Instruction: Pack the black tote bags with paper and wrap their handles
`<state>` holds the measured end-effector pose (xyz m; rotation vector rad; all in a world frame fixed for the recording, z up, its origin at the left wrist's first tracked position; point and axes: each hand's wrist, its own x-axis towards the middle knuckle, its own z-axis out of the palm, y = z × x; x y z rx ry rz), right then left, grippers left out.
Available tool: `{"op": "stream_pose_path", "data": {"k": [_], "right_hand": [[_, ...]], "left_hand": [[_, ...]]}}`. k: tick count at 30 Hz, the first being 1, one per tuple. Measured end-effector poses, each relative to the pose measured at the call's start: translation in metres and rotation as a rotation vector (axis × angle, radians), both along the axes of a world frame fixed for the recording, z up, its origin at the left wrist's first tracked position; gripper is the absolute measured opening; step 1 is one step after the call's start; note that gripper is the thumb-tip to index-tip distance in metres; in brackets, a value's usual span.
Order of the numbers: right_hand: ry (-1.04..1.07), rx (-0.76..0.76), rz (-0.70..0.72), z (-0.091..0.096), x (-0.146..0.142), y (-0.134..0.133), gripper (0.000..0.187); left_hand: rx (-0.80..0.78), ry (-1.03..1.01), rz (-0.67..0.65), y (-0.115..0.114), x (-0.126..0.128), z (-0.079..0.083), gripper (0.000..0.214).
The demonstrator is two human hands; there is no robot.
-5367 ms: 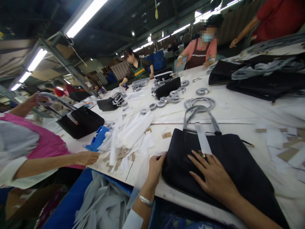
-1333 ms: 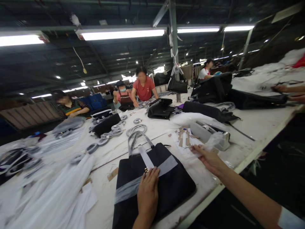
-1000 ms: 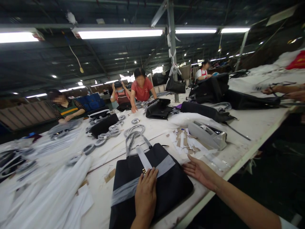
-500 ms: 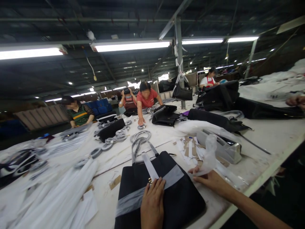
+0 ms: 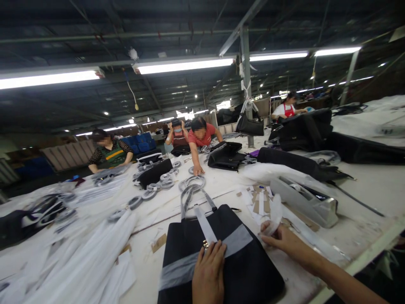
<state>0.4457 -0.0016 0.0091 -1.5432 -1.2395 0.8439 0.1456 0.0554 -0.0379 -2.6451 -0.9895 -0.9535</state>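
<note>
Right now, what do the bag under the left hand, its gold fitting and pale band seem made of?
Black bag: likely leather or imitation, by its smooth, matte surface. Gold fitting: probably metal, given bright glints. Pale band: perhaps plastic or tissue, since black shows through.

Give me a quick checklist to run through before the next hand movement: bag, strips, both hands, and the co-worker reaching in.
1. Black bag lying on the table: ok.
2. Left hand resting on the bag, fingertips beside the gold clasp: ok.
3. Grey strip lying across the bag's front: ok; whether its ends are stuck down: cannot tell.
4. White strip running from the bag's top edge toward the clasp: ok.
5. Right hand free: not ok, it holds clear film.
6. Co-worker's hand off the bag: ok, it reaches beyond the handles.
</note>
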Motion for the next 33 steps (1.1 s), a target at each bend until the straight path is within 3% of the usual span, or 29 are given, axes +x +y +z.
{"op": "stream_pose_path", "data": {"k": [2,4,11,14,18,22,26,33], "right_hand": [[0.011,0.026,0.149,0.002,0.008,-0.004,0.033],[-0.014,0.048,0.189,0.002,0.015,-0.005,0.027],[-0.229,0.016,-0.07,0.002,0.009,0.008,0.036],[-0.214,0.043,-0.055,0.003,0.003,0.011,0.036],[-0.061,0.019,-0.049,0.01,-0.002,0.012,0.04],[0.095,-0.171,-0.213,0.022,-0.009,0.008,0.048],[0.37,-0.307,-0.275,0.025,-0.014,0.003,0.038],[0.647,-0.318,-0.251,0.025,-0.012,-0.01,0.014]], "left_hand": [[-0.007,-0.002,-0.008,0.002,-0.001,-0.001,0.051],[-0.007,0.003,-0.021,0.003,-0.001,-0.002,0.051],[0.052,0.006,-0.035,0.006,-0.002,-0.005,0.051],[0.08,0.019,-0.035,0.007,-0.003,-0.006,0.051],[0.066,0.031,-0.034,0.006,-0.002,-0.003,0.052],[0.022,0.068,0.011,-0.002,0.001,0.004,0.05],[-0.043,0.081,0.047,-0.008,0.003,0.01,0.049],[-0.111,0.083,0.055,-0.01,0.002,0.012,0.047]]}}
